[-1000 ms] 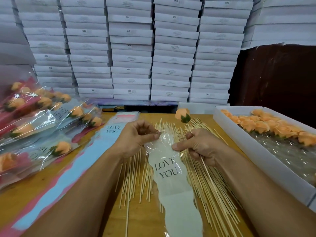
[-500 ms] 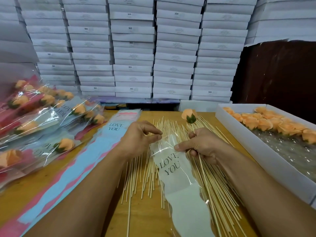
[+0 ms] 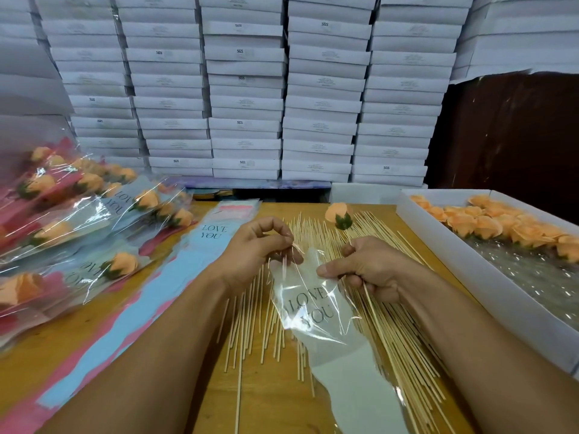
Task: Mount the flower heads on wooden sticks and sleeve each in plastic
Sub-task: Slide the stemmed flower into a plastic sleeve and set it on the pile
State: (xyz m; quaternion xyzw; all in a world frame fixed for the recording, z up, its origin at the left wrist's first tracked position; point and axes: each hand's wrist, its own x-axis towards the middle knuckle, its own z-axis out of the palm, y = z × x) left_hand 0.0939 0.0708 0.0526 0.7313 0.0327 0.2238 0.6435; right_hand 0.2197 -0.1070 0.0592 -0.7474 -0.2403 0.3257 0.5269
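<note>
Clear plastic sleeve [image 3: 313, 308] between my hands: frosted white backing, black "LOVE YOU" print. Pale tan wooden sticks [image 3: 260, 324] under it on the orange-brown wooden table [image 3: 275, 402]. Peach flower head with green sepals [image 3: 338, 214] just past my right hand [image 3: 372, 270]. Pink and light-blue sleeve stack [image 3: 175, 277] left of my left hand [image 3: 253, 252]. White cardboard boxes [image 3: 244, 89] behind.

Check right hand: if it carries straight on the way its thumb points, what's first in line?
The right hand points leftward across the plastic sleeve it pinches. Next in line is probably the left hand gripping the sleeve's other edge, though the depth between them is unclear.
</note>
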